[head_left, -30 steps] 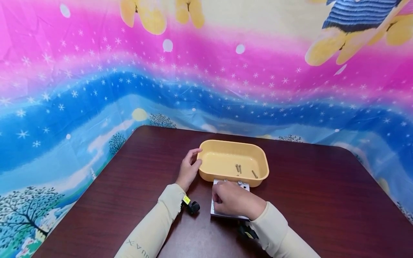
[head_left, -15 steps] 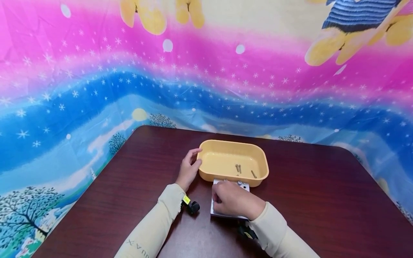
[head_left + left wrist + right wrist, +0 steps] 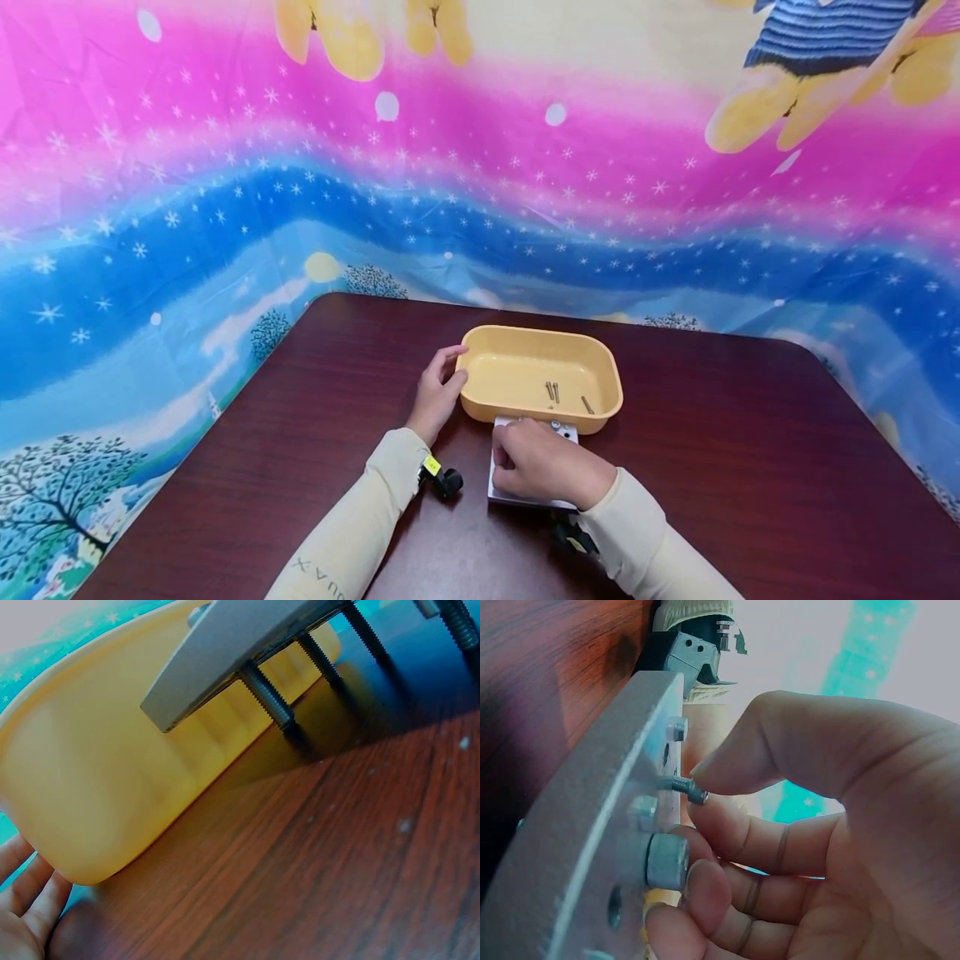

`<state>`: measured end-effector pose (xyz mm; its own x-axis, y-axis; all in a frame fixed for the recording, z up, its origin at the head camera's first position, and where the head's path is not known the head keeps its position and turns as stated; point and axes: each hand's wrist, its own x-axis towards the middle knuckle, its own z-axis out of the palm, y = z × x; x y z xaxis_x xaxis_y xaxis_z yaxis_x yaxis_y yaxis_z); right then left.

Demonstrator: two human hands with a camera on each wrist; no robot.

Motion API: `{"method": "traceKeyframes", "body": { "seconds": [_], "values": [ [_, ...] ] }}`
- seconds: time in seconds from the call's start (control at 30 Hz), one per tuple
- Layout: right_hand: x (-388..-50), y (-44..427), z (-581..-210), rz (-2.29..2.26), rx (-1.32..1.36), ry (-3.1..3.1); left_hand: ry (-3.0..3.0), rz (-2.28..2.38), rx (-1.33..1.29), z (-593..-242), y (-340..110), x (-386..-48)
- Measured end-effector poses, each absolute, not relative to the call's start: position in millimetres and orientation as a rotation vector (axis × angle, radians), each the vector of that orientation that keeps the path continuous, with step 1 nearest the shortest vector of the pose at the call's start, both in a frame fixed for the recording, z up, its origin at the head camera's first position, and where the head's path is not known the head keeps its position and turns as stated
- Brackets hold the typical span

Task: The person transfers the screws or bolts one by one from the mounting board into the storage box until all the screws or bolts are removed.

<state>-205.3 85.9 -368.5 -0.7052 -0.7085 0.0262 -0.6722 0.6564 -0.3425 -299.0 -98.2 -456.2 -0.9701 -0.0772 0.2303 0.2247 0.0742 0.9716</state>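
Observation:
In the head view my left hand (image 3: 436,398) touches the left end of a yellow plastic bin (image 3: 495,408). Its fingers lie against the outside wall, as the left wrist view also shows. My right hand (image 3: 551,462) is over a silver metal plate (image 3: 497,487) at the bin's near side. Between thumb and index finger it pinches a small bolt (image 3: 681,785), whose threaded end points into the plate's face. A bigger bolt head (image 3: 667,861) sits beside these fingers. Several threaded shanks, one a long bolt shank (image 3: 266,696), stick out below the plate.
A few loose bolts (image 3: 552,392) lie inside the bin, with another bolt (image 3: 587,405) farther right. The dark brown table (image 3: 735,450) extends to both sides. Behind it hangs a colourful printed cloth (image 3: 465,183). Both wrists carry cameras, such as the left black camera (image 3: 448,482).

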Motion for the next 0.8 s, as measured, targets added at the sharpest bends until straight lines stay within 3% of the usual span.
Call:
{"method": "traceKeyframes", "body": {
  "seconds": [0.53,0.8],
  "values": [
    [-206,88,-370,-0.550,-1.203,2.772,-2.134,-2.002,-0.160,-451,-97,-296],
    [-206,88,-371,-0.583,-1.220,2.771,-2.162,-1.991,-0.168,-431,-96,-281]
  ]
}}
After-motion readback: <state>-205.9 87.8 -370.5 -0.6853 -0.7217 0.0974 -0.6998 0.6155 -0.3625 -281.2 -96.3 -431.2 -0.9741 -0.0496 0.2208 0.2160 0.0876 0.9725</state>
